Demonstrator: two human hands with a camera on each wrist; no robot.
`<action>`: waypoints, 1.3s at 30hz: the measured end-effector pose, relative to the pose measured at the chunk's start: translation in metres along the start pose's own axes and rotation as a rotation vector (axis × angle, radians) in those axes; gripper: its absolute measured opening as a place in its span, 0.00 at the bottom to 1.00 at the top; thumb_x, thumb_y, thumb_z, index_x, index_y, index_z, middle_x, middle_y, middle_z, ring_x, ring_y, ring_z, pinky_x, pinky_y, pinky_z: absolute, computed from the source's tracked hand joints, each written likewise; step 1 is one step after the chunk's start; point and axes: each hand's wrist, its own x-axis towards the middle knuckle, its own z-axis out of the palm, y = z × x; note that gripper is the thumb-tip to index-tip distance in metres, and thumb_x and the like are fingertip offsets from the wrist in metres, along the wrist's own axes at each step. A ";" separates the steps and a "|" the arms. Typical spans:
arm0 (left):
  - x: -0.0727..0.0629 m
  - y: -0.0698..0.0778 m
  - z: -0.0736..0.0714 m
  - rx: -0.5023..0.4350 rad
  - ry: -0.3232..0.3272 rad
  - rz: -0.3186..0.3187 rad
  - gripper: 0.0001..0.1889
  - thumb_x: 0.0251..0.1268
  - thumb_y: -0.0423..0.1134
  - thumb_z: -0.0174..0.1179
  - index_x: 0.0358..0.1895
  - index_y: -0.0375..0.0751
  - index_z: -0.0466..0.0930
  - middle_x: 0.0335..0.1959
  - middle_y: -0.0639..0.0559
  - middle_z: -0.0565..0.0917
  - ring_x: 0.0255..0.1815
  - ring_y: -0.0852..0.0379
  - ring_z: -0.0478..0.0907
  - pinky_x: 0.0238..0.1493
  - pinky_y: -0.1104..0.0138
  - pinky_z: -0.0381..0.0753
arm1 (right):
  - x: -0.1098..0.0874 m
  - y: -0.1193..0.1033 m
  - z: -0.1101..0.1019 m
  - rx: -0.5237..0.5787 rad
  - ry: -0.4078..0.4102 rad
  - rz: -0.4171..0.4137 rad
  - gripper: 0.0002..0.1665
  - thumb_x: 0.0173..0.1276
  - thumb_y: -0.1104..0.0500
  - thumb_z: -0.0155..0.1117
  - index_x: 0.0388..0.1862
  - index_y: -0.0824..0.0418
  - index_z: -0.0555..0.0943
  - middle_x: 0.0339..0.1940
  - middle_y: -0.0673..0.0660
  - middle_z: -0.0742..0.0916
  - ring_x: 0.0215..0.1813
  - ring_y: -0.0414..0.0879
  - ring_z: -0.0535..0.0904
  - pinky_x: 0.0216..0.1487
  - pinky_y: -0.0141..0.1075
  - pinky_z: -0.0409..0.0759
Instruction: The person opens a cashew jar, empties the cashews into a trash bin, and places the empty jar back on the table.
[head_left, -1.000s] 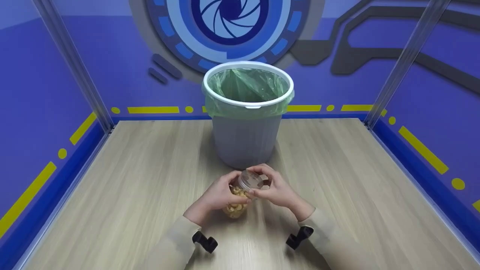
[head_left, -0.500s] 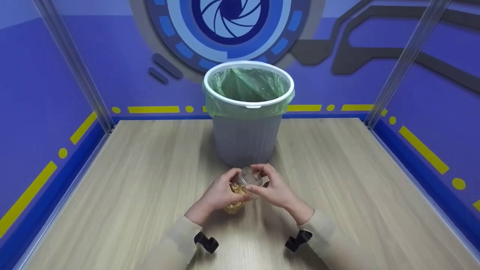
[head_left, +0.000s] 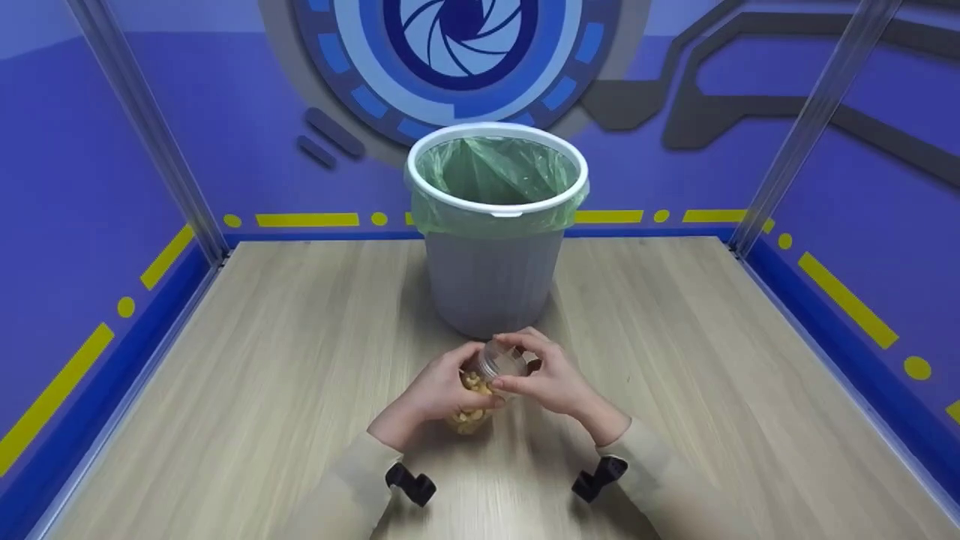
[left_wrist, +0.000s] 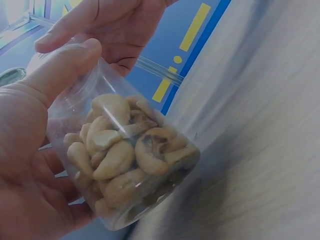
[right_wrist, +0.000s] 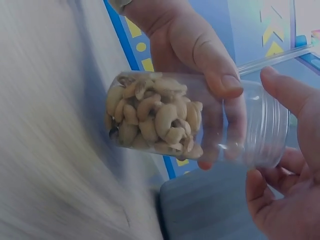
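Note:
A clear plastic jar point(head_left: 471, 420) of cashews point(right_wrist: 150, 115) is held tilted above the table, its top leaning right. My left hand point(head_left: 439, 386) grips the jar round its upper body, thumb across the near side. The fingers of my right hand point(head_left: 551, 379) curl about the ridged transparent lid point(head_left: 504, 361) at the jar's top end. In the right wrist view the lid sits against the jar, with thumb and fingers at opposite edges. The left wrist view shows the cashews point(left_wrist: 117, 150) gathered in the jar's lower part.
Just beyond the hands stands a grey bin point(head_left: 491, 277) with a white rim and a green bag liner point(head_left: 480, 169). Under everything is a wood-grain table point(head_left: 300, 345). Blue printed panels point(head_left: 187, 135) enclose the back and sides.
The jar and lid have tipped slightly and returned to about their earlier tilt. My right fingers shifted a little at the lid; both hands stay in nearly the same place.

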 end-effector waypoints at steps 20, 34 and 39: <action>-0.001 0.002 -0.002 0.057 0.008 -0.018 0.36 0.49 0.50 0.80 0.62 0.44 0.76 0.51 0.47 0.85 0.50 0.52 0.81 0.53 0.54 0.82 | -0.003 0.004 -0.006 -0.072 -0.110 -0.122 0.41 0.68 0.59 0.73 0.76 0.66 0.68 0.66 0.64 0.79 0.61 0.55 0.76 0.52 0.39 0.83; -0.002 0.002 0.000 0.069 -0.001 0.003 0.35 0.49 0.50 0.80 0.61 0.47 0.78 0.50 0.50 0.86 0.48 0.53 0.81 0.53 0.58 0.80 | -0.003 -0.002 0.001 -0.218 0.012 -0.065 0.30 0.63 0.53 0.78 0.60 0.65 0.81 0.46 0.58 0.84 0.43 0.49 0.80 0.37 0.33 0.79; -0.002 0.001 -0.003 0.031 -0.020 -0.015 0.36 0.49 0.49 0.80 0.63 0.45 0.78 0.50 0.51 0.86 0.48 0.56 0.81 0.53 0.56 0.81 | -0.003 -0.002 -0.003 -0.175 -0.052 -0.091 0.34 0.65 0.52 0.76 0.68 0.61 0.78 0.51 0.59 0.83 0.44 0.44 0.77 0.31 0.30 0.78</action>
